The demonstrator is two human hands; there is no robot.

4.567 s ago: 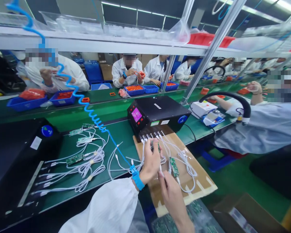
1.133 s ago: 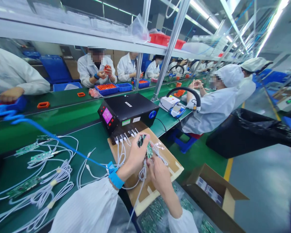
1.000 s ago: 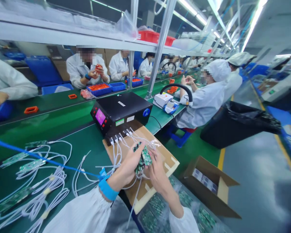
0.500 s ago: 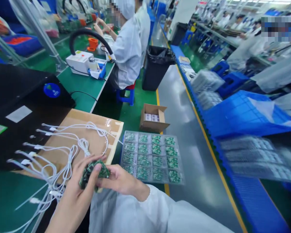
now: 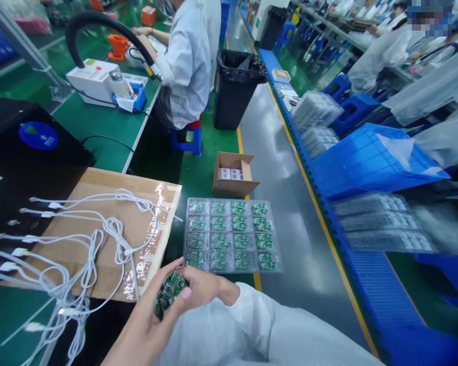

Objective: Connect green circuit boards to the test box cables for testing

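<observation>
A small stack of green circuit boards (image 5: 171, 291) rests in my left hand (image 5: 147, 317), whose fingers and thumb close round it. My right hand (image 5: 200, 288) meets it from the right; its fingers touch the far end of the boards and are partly hidden behind them. Just beyond both hands lies a clear plastic tray (image 5: 278, 239) with many pockets, each holding green circuit boards. To the left, white cables (image 5: 114, 234) with plugs lie coiled and tangled over a brown cardboard sheet (image 5: 95, 183).
Behind the tray stands an open cardboard box (image 5: 222, 186) with white packs inside. A black bin (image 5: 231, 101) is farther back, beside a seated co-worker (image 5: 189, 66). On the left sits a black machine (image 5: 7, 152). A blue conveyor edge (image 5: 381, 284) runs along the right.
Both hands have come lower and a little right in view with the boards, now turned in the grip. The camera has shifted, so the surroundings sit farther left and higher.
</observation>
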